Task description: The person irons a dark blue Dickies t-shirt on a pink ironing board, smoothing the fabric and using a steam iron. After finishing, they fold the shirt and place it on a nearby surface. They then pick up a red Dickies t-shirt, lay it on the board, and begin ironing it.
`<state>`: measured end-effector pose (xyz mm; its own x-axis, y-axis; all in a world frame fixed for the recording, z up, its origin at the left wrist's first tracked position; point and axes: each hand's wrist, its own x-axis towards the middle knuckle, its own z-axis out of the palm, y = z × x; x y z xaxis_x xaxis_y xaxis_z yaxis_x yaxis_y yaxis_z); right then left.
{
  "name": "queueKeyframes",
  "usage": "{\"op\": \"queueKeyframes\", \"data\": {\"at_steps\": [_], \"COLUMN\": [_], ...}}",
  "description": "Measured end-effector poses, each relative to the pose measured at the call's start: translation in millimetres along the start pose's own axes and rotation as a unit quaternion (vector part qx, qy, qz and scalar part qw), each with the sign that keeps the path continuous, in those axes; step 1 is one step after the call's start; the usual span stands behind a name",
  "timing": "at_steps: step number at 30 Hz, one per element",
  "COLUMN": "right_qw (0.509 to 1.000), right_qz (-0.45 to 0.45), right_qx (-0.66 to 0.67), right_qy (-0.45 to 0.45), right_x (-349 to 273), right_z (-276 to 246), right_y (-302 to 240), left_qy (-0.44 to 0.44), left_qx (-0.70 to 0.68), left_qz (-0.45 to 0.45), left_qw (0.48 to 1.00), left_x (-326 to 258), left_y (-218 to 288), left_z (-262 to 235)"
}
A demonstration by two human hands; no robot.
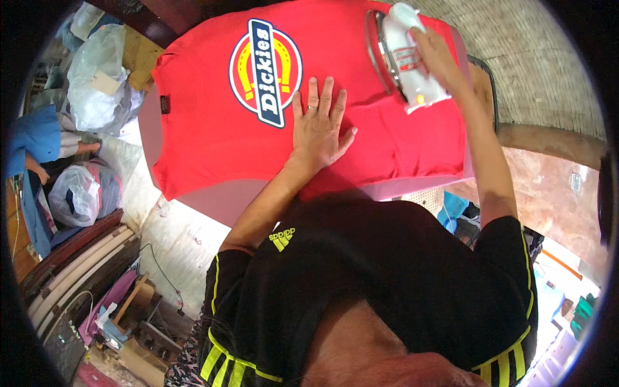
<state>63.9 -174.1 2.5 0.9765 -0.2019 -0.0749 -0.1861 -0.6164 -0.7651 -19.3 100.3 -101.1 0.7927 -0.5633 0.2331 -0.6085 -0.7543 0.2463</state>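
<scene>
A red T-shirt with a round yellow-and-white printed emblem lies spread over a pinkish padded board. My left hand rests flat on the fabric just right of the emblem, fingers spread, a ring on one finger. At the board's far right, my right hand is closed around the handle of a white clothes iron. The iron looks slightly smeared by motion, and its metal plate edge faces left. Whether the plate touches the shirt I cannot tell. Small creases run across the cloth between my two hands.
Filled clear plastic bags sit at the left, near a person in blue. Long boards and mixed household items crowd the lower left. A woven wall and a brown beam border the right side.
</scene>
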Motion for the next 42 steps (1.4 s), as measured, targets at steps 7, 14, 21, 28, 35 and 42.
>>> {"op": "queueKeyframes", "data": {"at_steps": [7, 14, 21, 28, 35, 42], "right_qw": [0.967, 0.93, 0.976, 0.98, 0.963, 0.925], "right_qz": [-0.181, -0.14, 0.031, -0.173, -0.161, -0.095], "right_qx": [-0.174, -0.3, -0.213, -0.1, -0.199, -0.333], "right_qy": [0.043, 0.163, -0.028, -0.016, -0.079, 0.16], "right_x": [-59.3, 50.8, 21.9, -117.6, -138.5, -107.4], "right_z": [-20.0, -112.5, -84.0, -3.7, -11.3, -121.6], "right_y": [42.8, 118.2, 69.5, 46.8, 38.7, 143.1], "left_qy": [-0.07, -0.117, -0.087, -0.084, 0.044, -0.011], "left_qx": [-0.08, -0.056, -0.058, -0.232, -0.147, 0.054], "left_qz": [0.094, 0.141, 0.181, 0.206, 0.034, -0.007], "left_qw": [0.99, 0.981, 0.978, 0.947, 0.988, 0.998], "left_x": [-23.7, -24.6, -51.6, -59.0, -63.0, -90.9], "left_y": [72.9, 107.6, 113.4, 109.7, 46.5, 28.5], "left_z": [15.1, 10.6, 26.3, 23.5, -12.3, -14.8]}}
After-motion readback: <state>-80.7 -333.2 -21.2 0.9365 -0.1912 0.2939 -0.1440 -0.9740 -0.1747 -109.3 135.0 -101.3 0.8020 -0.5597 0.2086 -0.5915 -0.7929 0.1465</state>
